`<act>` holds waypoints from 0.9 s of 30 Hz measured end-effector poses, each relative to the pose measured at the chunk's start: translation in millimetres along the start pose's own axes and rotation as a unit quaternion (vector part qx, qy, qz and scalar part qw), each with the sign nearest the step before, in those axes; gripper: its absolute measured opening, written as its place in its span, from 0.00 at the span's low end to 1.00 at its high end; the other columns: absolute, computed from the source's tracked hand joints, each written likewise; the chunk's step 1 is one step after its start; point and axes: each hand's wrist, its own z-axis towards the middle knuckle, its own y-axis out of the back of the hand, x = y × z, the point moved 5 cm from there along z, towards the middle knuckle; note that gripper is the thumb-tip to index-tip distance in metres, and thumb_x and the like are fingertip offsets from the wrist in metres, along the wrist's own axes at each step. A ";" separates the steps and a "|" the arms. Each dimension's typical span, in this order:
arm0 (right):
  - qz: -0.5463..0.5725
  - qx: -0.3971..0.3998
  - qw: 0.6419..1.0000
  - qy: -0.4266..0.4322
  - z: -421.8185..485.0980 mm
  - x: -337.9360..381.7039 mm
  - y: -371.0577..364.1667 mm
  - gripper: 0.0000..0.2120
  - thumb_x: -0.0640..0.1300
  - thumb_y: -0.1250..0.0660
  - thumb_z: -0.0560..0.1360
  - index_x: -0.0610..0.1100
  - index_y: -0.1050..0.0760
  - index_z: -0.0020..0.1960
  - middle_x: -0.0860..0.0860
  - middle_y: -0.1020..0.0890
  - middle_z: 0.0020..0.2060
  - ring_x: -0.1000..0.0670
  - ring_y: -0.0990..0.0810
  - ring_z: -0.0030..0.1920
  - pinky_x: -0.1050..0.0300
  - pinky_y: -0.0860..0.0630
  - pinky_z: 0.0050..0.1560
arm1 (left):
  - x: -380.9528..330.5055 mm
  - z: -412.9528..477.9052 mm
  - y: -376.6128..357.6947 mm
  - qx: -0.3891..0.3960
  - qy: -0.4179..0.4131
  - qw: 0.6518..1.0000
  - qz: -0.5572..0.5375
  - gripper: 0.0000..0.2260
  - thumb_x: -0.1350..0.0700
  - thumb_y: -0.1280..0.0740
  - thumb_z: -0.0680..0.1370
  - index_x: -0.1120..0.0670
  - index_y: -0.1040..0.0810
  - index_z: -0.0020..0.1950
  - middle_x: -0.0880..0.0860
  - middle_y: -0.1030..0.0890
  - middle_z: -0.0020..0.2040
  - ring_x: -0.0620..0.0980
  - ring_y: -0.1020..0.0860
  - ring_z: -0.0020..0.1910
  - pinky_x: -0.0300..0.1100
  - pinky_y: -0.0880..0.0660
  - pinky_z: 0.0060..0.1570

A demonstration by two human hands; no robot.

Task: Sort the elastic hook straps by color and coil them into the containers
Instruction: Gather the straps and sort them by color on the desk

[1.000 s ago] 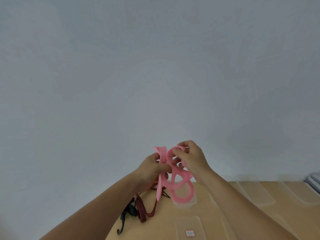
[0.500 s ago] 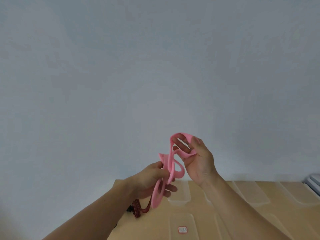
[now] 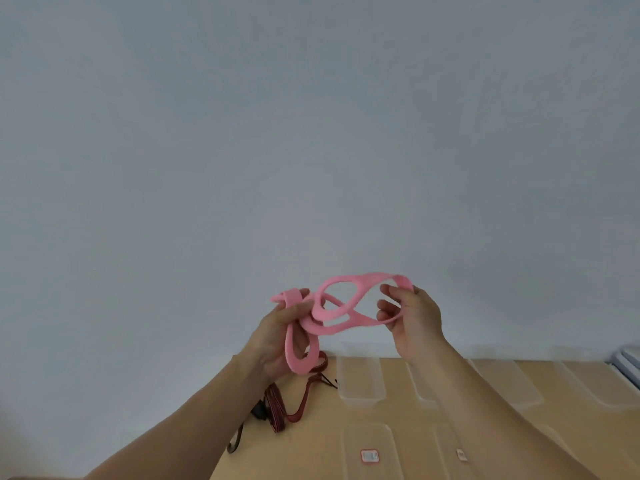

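Observation:
A pink elastic strap point(image 3: 341, 308) is held up in the air between both hands, twisted into several loops. My left hand point(image 3: 277, 336) grips its left end, and one loop hangs down over that palm. My right hand point(image 3: 412, 322) pinches the right end, with the strap looped over its fingers. A dark red strap with a black hook point(image 3: 280, 405) lies in a heap on the wooden table point(image 3: 311, 455) below my left hand. Several clear plastic containers point(image 3: 360, 379) stand in rows on the table under my hands.
A plain grey wall fills the upper view. Clear containers with small labels point(image 3: 370, 456) sit near the table's front. A stack of white lids or trays point(image 3: 628, 363) shows at the far right edge.
My hands have drawn apart and stretched the pink strap sideways; the right hand moved right, the left hand rose. The view has tilted down a little, showing more of the table.

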 end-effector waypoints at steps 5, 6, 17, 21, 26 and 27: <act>-0.097 -0.020 0.995 0.030 2.8 8.3 -12.1 0.06 0.36 0.37 0.77 0.40 0.22 0.45 0.47 0.17 0.35 0.48 0.18 0.34 0.54 0.23 0.37 | -3.9 10.2 19.3 -0.054 0.074 0.959 0.269 0.08 0.66 0.39 0.79 0.65 0.29 0.58 0.63 0.18 0.43 0.55 0.18 0.34 0.45 0.21 0.34; -0.133 -0.012 0.990 0.040 2.1 12.5 -17.5 0.06 0.37 0.36 0.76 0.41 0.21 0.44 0.47 0.17 0.34 0.49 0.18 0.34 0.54 0.23 0.38 | -4.1 11.6 25.9 -0.074 0.086 0.920 0.375 0.08 0.65 0.39 0.80 0.64 0.29 0.58 0.63 0.17 0.46 0.55 0.17 0.34 0.44 0.20 0.34; -0.383 0.015 0.923 0.039 -6.3 6.4 -41.5 0.09 0.38 0.44 0.67 0.40 0.26 0.43 0.44 0.25 0.33 0.45 0.28 0.30 0.52 0.31 0.33 | -33.2 34.2 -15.6 0.012 -0.075 0.836 0.543 0.04 0.52 0.32 0.76 0.46 0.19 0.49 0.46 0.18 0.48 0.46 0.21 0.51 0.40 0.28 0.49; -0.289 0.041 0.955 -0.049 -9.6 3.5 -35.0 0.12 0.36 0.44 0.67 0.38 0.26 0.47 0.47 0.32 0.31 0.48 0.37 0.29 0.55 0.37 0.31 | -33.7 35.4 -34.4 0.090 -0.208 0.759 0.610 0.04 0.53 0.32 0.78 0.47 0.18 0.50 0.37 0.29 0.60 0.34 0.36 0.65 0.39 0.35 0.64; -0.251 0.070 0.958 -0.116 -12.4 5.2 -30.8 0.21 0.62 0.34 0.74 0.43 0.20 0.43 0.51 0.30 0.28 0.52 0.39 0.26 0.59 0.40 0.27 | -17.5 26.4 -44.9 0.214 -0.320 0.702 0.599 0.11 0.59 0.32 0.78 0.42 0.20 0.54 0.31 0.26 0.63 0.35 0.27 0.60 0.27 0.31 0.55; -0.272 0.075 0.952 -0.121 -13.1 3.1 -31.6 0.23 0.66 0.33 0.73 0.45 0.18 0.41 0.52 0.29 0.27 0.53 0.40 0.26 0.60 0.40 0.26 | -13.4 26.7 -44.0 0.232 -0.331 0.688 0.603 0.11 0.59 0.32 0.78 0.45 0.20 0.56 0.32 0.26 0.64 0.38 0.26 0.62 0.29 0.30 0.57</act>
